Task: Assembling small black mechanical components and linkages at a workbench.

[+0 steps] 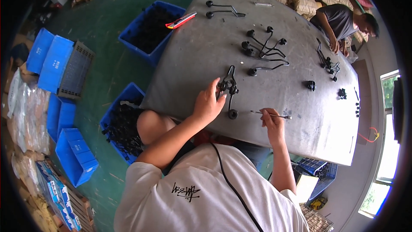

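Note:
My left hand [208, 104] grips a black bent-rod bracket [232, 99] by its rubber-bushed middle, between thumb and fingers. The bracket rests on the grey metal table [189, 90], its loop pointing away from me and a round eye end near the table's front edge. To the right, my right hand [273, 123] is closed on a thin metal rod tool [281, 116], held level just over the tabletop. Beyond my hands lie several similar black bent rods with round rubber ends [268, 51]. One more such rod [270, 68] lies nearest to my left hand's bracket.
Two black bent rods [225, 11] and a red utility knife [182, 20] lie at the far left. Small black parts [311, 85] sit to the right. Blue bins of black parts [148, 53] stand on the floor at left. A co-worker [339, 23] handles parts at the far right edge.

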`<state>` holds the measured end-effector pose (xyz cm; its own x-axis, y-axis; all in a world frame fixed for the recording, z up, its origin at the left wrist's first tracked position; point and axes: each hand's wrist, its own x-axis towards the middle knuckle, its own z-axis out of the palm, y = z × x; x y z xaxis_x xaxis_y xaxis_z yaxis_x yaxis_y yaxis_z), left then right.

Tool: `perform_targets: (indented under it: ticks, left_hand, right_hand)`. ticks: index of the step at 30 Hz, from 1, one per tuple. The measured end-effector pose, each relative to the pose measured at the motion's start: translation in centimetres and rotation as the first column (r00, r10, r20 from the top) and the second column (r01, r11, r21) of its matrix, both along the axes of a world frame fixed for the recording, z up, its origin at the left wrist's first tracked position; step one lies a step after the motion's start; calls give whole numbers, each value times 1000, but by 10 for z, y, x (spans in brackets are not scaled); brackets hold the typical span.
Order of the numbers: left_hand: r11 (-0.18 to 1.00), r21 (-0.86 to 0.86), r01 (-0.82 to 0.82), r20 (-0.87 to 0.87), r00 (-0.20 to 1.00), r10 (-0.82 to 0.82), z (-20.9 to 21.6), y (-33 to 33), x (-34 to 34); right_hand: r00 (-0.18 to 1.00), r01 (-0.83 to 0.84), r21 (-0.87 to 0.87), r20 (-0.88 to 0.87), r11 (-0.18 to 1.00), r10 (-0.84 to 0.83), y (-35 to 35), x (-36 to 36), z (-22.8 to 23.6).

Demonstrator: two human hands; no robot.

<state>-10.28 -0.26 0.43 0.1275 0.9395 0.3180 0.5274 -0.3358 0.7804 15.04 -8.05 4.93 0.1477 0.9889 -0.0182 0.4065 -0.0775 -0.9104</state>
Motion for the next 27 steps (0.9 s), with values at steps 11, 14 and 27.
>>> perform_targets:
  ticks: [11, 14, 27]
  left_hand:
    - [1000, 11, -14, -14, 1000, 14, 6, 0, 1]
    - [999, 18, -26, -4, 1000, 26, 3, -4, 0]
    - [1000, -14, 10, -49, 999, -11, 2, 8, 2]
  right_hand:
    - [986, 27, 379, 141, 925, -87, 22, -66, -3]
    - [988, 73, 339, 104, 938, -114, 21, -74, -6]
    - [998, 11, 7, 61, 1000, -11, 86, -67, 31]
